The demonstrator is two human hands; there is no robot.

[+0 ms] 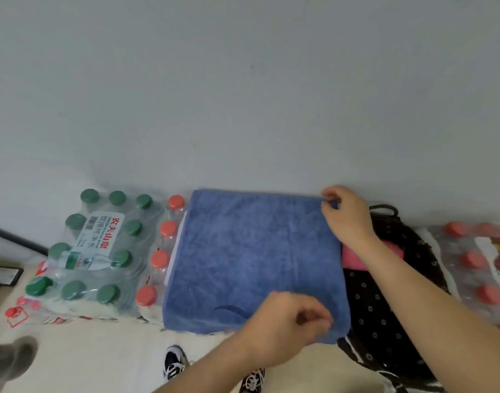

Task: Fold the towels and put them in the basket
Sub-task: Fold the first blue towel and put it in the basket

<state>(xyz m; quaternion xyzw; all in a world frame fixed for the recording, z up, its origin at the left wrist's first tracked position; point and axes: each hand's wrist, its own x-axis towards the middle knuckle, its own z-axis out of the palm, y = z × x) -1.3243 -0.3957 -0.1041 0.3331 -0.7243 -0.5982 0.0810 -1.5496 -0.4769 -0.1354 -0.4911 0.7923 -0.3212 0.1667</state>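
Grey wall (243, 80) — one blue towel (243, 256), pinched by left hand (288, 321), right hand (345, 214).

Counts around the blue towel (251, 256)
One blue towel. To its left, ten green caps (133, 227) show, and four red caps (168, 228) stand in a row. To its right is one basket (385, 307) holding one pink towel (352, 260). Beyond that are three clear further red caps (470, 258). Below it are two shoes (173, 361). On it are two hands, the left hand (288, 319) and the right hand (345, 214).
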